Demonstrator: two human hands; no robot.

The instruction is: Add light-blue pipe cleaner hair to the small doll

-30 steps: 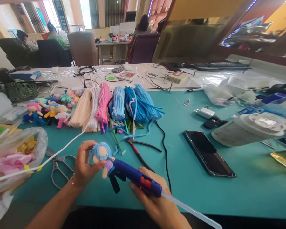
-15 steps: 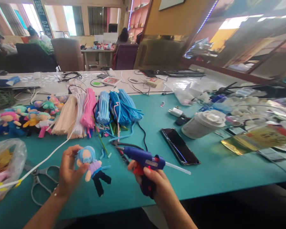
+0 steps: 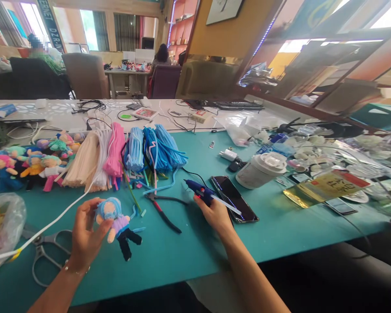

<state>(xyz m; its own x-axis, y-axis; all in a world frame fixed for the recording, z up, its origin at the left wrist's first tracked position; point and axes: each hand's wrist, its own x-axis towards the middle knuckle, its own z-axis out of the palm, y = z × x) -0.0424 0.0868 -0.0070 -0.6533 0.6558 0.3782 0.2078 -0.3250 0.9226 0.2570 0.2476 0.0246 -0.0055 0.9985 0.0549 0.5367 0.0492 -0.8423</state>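
My left hand (image 3: 89,232) grips a small doll (image 3: 119,228) by its head and side. The doll has blue hair, a lilac top and black trousers. Farther right, my right hand (image 3: 215,213) is closed around a dark blue glue gun (image 3: 200,191), whose nozzle points away to the left and whose clear glue stick (image 3: 228,205) sticks out at the back. The gun's handle is hidden by my fingers. Between the hands lie pliers (image 3: 164,217) with red and black handles. A phone (image 3: 233,198) rests just beyond my right hand.
Grey scissors (image 3: 47,250) and a plastic bag (image 3: 8,226) are at the left. Bundles of pipe cleaners (image 3: 137,150) and several finished dolls (image 3: 48,169) line the back. A lidded cup (image 3: 262,171) stands right of the phone, near a gold packet (image 3: 326,187). A white cable (image 3: 61,213) crosses the left side.
My right hand has carried the glue gun away from me, close to the phone, uncovering the pliers. The doll stays in my left hand. The view has shifted slightly right.
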